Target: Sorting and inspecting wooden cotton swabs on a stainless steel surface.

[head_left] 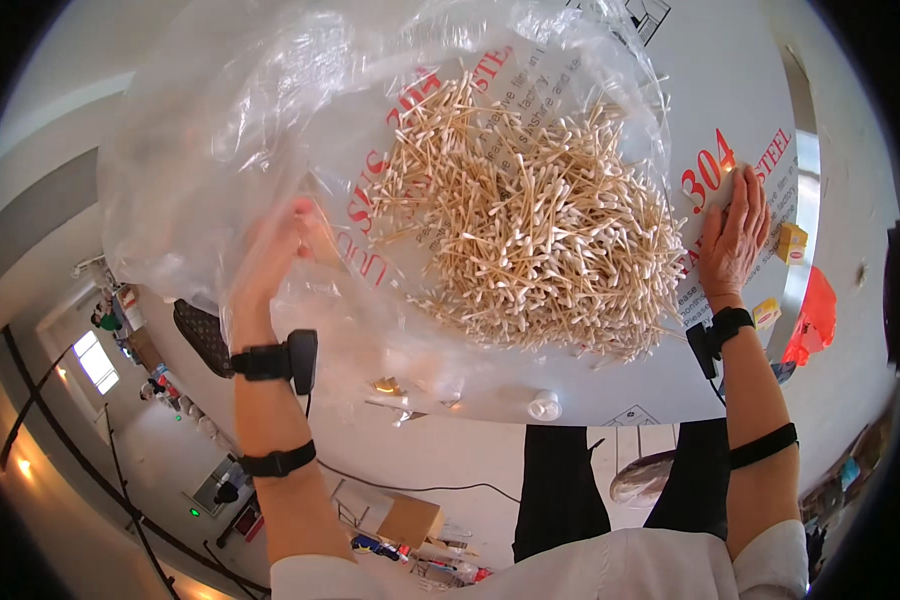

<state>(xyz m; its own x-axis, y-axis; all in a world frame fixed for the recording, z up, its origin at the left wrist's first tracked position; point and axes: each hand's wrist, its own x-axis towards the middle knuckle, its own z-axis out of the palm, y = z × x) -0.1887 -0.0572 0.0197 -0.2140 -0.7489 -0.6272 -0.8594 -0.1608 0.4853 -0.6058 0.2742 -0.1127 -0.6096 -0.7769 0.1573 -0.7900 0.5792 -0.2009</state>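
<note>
A large heap of cotton swabs (560,230) with pale sticks and white tips covers the middle of the table (610,395), whose grey surface bears red and black print. A big clear plastic bag (200,150) spreads over the left and far side, its film reaching round the heap's far edge. My left hand (288,235) is left of the heap, seen through the film. Its fingers look curled around a flat tan thing that I cannot make out. To the right of the swabs, my right hand (735,235) lies flat on the table, fingers stretched out and holding nothing.
Small yellow boxes (792,243) and a red plastic bag (813,318) are along the right edge. A small white round container (544,405) stands at the near edge. A dark patterned bag (202,338) is beyond my left forearm; a cardboard box (410,521) is lower down.
</note>
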